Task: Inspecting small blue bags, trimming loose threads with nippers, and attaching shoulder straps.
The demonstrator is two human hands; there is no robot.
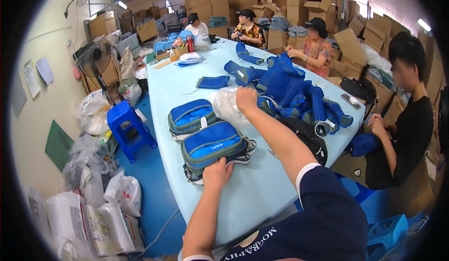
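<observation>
A blue and grey zippered bag [214,145] lies on the light blue table [224,200] in front of me, with straps at its right side. My left hand [216,173] grips its near edge, thumb apart and some fingertips hidden against the bag. Just beyond it lies a second bag of the same kind [192,116], with a small white tag between the two. My right hand [246,98] reaches forward, closed on a crumpled clear plastic bag [229,104] to the right of the farther bag.
Blue fabric pouches [283,81] are heaped right of centre, beside a black bag [304,137]. Several people sit around the table; the nearest [397,135], at right, holds a blue piece. A blue stool [128,123] and plastic sacks [124,193] stand on the left floor.
</observation>
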